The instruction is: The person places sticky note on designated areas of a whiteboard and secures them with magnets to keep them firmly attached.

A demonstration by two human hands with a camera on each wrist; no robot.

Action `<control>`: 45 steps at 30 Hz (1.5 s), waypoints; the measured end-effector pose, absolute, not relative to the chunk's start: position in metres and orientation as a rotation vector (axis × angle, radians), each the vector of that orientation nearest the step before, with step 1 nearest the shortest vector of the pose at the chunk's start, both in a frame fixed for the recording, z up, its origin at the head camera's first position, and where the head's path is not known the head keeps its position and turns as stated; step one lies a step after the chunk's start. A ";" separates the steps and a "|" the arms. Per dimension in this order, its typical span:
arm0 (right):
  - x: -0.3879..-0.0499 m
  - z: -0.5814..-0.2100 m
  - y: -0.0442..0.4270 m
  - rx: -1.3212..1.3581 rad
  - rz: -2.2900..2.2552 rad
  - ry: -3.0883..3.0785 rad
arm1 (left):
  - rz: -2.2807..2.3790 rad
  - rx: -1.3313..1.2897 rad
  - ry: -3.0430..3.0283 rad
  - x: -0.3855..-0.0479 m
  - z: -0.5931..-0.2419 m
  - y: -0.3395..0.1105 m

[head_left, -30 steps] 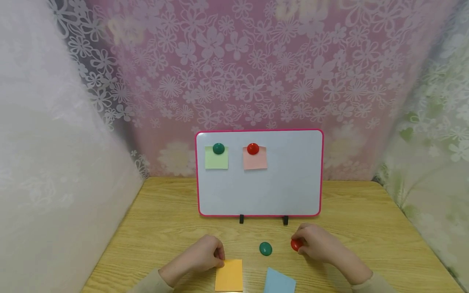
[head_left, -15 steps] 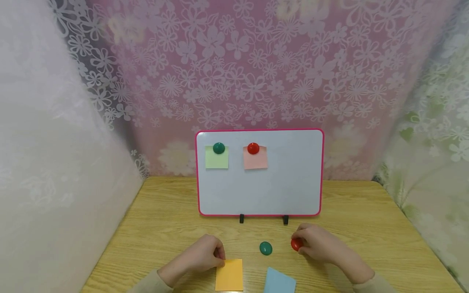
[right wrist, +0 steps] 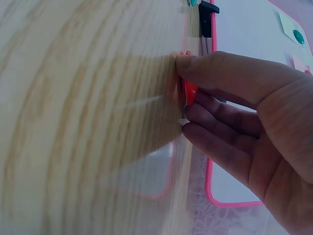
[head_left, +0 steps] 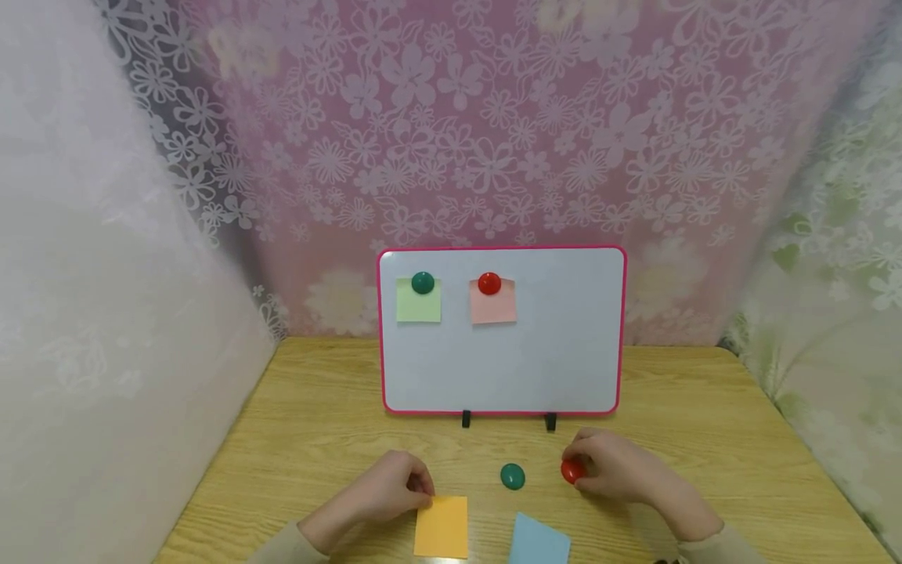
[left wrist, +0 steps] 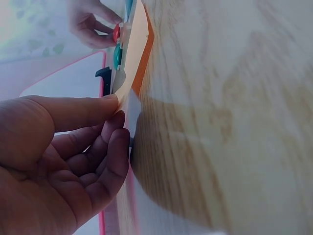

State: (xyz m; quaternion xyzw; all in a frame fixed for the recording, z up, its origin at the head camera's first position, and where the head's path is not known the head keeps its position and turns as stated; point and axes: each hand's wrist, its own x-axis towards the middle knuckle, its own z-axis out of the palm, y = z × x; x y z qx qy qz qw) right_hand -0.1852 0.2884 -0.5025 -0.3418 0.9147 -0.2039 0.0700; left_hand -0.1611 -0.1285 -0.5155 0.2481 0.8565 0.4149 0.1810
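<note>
My left hand (head_left: 395, 487) pinches the upper left corner of an orange sticky note (head_left: 441, 529) on the table. In the left wrist view the thumb lies on top of the note (left wrist: 139, 54), fingertips beneath its bent edge. On the right, my right hand (head_left: 615, 468) holds a round red magnet (head_left: 572, 470) between thumb and fingers, low at the tabletop. The right wrist view shows the red magnet (right wrist: 190, 92) partly covered by the thumb. A round green magnet (head_left: 513, 476) lies between the hands. Nearer me is a light blue sticky note (head_left: 539, 540), cut off by the frame's bottom.
A pink-framed whiteboard (head_left: 564, 352) stands behind on black feet (head_left: 551, 421). On it, a green magnet (head_left: 423, 283) holds a pale green note (head_left: 419, 307), and a red magnet (head_left: 489, 283) holds a pink note (head_left: 493, 308). Flowered cloth (head_left: 451, 141) surrounds the wooden table (head_left: 317, 399).
Both hands keep their places and grips. Only the head view has shifted very slightly.
</note>
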 end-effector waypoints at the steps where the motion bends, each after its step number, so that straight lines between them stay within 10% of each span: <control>1: -0.185 -0.503 0.288 -1.025 -0.615 2.753 | 1.174 0.696 2.420 -0.161 -0.515 -0.129; 45: -0.188 -0.493 0.269 -1.094 -0.794 2.726 | 1.339 0.603 2.481 -0.172 -0.514 -0.138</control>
